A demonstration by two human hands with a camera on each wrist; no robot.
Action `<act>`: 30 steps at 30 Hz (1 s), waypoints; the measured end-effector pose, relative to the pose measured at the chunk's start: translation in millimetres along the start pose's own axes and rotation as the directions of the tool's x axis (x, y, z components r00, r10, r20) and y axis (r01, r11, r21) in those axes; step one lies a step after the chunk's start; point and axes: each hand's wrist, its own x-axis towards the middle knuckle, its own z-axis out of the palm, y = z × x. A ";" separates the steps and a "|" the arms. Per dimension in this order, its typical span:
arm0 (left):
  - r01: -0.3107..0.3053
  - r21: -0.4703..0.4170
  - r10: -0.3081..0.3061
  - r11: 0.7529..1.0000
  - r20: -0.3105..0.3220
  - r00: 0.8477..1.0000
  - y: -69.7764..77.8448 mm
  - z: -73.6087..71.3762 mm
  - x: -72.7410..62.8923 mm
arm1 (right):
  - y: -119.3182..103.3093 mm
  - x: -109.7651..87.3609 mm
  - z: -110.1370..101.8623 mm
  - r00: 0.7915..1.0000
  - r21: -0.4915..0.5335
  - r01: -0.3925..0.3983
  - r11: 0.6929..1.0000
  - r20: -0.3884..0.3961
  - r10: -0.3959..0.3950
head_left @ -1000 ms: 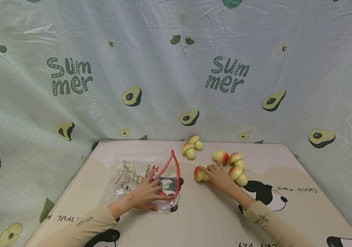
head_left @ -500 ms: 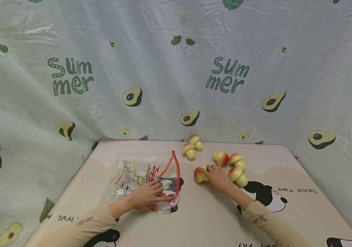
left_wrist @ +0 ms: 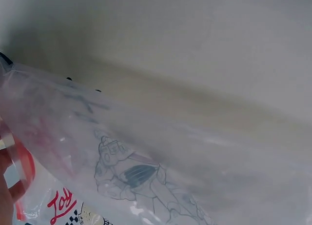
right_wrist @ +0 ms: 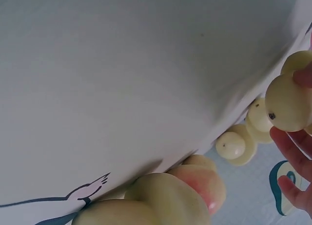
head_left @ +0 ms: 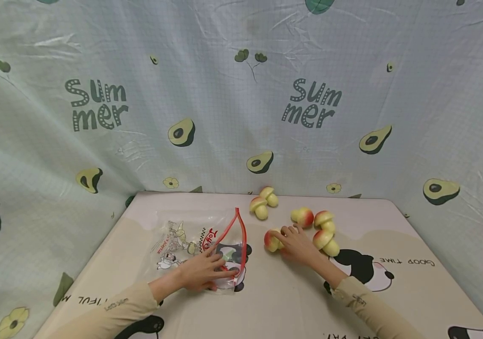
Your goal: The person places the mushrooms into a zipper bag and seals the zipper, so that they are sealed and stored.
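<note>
6 mushrooms (head_left: 302,217), yel w/ red

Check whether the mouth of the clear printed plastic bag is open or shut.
Open: in the head view, the red edge strips of the clear printed plastic bag stand apart, leaving a gap between them.

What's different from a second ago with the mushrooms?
The right hand has slid a little left, toward the bag, and the mushroom it holds went along. Nothing new was grabbed or let go. The left hand stays on the bag, and the other five mushrooms stay put.
</note>
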 end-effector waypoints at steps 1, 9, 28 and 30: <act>0.000 -0.002 0.000 1.000 0.003 1.000 0.0 -0.1 0.2 | -0.3 0.4 -0.4 1.000 0.009 0.001 1.000 0.000 -0.001; -0.008 -0.021 0.008 1.000 -0.012 1.000 -1.2 -0.7 1.1 | -3.8 4.0 -1.6 0.999 0.034 0.024 0.999 -0.026 -0.023; 0.009 -0.073 -0.008 0.997 0.017 1.000 -1.5 -6.0 3.4 | -15.2 13.8 -10.8 0.998 0.082 0.051 0.995 -0.044 -0.047; 0.013 -0.078 -0.010 0.997 0.028 1.000 -1.3 -5.8 3.4 | -16.0 14.9 -10.3 0.998 0.078 0.055 0.995 -0.045 -0.051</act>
